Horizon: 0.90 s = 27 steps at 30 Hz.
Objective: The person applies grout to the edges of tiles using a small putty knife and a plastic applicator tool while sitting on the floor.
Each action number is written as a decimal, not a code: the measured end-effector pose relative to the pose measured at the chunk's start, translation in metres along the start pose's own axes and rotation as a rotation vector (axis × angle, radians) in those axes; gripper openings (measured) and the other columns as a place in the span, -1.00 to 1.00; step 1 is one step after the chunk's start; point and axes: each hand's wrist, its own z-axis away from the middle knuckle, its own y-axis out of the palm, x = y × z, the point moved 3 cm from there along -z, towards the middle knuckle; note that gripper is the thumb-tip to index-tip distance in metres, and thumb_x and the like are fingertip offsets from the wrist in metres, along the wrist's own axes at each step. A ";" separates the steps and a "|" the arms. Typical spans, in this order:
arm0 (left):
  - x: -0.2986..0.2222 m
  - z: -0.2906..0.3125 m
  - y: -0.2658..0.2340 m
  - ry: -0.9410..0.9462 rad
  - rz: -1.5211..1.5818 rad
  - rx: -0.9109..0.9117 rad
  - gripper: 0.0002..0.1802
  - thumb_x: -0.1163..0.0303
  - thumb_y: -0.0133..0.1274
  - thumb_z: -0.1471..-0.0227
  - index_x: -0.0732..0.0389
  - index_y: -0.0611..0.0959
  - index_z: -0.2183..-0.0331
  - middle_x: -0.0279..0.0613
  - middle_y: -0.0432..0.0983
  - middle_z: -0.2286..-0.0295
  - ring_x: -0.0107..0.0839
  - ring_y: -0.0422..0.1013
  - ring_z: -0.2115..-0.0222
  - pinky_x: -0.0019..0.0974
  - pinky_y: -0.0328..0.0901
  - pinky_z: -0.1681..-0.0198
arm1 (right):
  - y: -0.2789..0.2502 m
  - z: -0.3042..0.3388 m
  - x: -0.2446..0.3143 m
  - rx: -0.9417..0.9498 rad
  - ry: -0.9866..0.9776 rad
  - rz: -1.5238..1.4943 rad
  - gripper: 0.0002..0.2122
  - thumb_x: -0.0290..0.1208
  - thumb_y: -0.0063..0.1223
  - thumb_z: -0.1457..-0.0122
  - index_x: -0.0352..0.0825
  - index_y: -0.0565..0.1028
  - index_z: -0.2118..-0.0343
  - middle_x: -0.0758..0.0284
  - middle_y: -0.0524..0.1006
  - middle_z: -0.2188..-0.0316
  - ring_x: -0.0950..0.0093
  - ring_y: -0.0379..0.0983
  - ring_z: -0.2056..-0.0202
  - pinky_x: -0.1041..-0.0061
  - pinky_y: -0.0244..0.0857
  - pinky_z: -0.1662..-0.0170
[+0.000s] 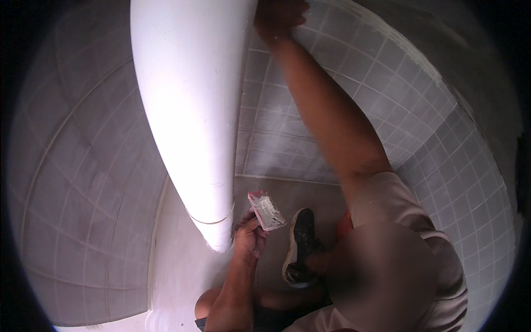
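My left hand (250, 237) is closed around the lower end of a small pink rectangular slab (256, 197), just right of the white pipe's foot. Thick white paste (267, 208) lies smeared over the slab's upper face. Stretched far forward, my right hand (280, 19) is at the tiled wall (321, 52), close to the right side of the thick white pipe (191, 110). Its fingers look curled in the shadow at the top edge; whatever they may hold is hidden.
Grey tiled walls stand on the left (83, 193) and right (470, 182). The pipe runs down to the pale, dusty floor (180, 265) and has a thin ring near its bottom. My black shoe (301, 243) with a white sole rests on the floor, right of the slab.
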 end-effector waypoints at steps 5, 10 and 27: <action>0.002 0.000 0.003 -0.030 -0.011 -0.032 -0.53 0.49 0.01 -0.09 0.35 0.44 -0.06 -0.08 0.55 0.10 -0.24 0.54 0.13 -0.17 0.44 0.00 | 0.023 0.001 0.009 -0.034 0.017 -0.009 -0.27 -0.53 -0.07 -0.02 -0.37 0.07 -0.35 0.04 0.19 -0.26 -0.07 0.05 -0.26 -0.16 0.02 -0.17; -0.004 0.009 0.009 -0.022 0.005 -0.063 -0.53 0.50 0.01 -0.08 0.34 0.44 -0.06 -0.09 0.55 0.11 -0.25 0.54 0.14 -0.19 0.45 0.02 | 0.019 0.012 0.032 -0.007 0.053 0.035 -0.35 -0.51 -0.05 -0.05 -0.40 0.18 -0.29 0.04 0.21 -0.25 -0.05 0.10 -0.24 -0.17 0.08 -0.12; -0.002 0.007 0.017 0.001 0.049 -0.001 -0.47 0.47 0.01 -0.06 0.33 0.42 -0.10 -0.08 0.53 0.07 -0.20 0.52 0.10 -0.15 0.44 -0.01 | 0.038 0.001 0.007 0.149 -0.070 0.056 -0.27 -0.46 -0.03 -0.03 -0.36 0.08 -0.35 0.06 0.15 -0.28 -0.02 0.06 -0.29 -0.24 0.14 -0.07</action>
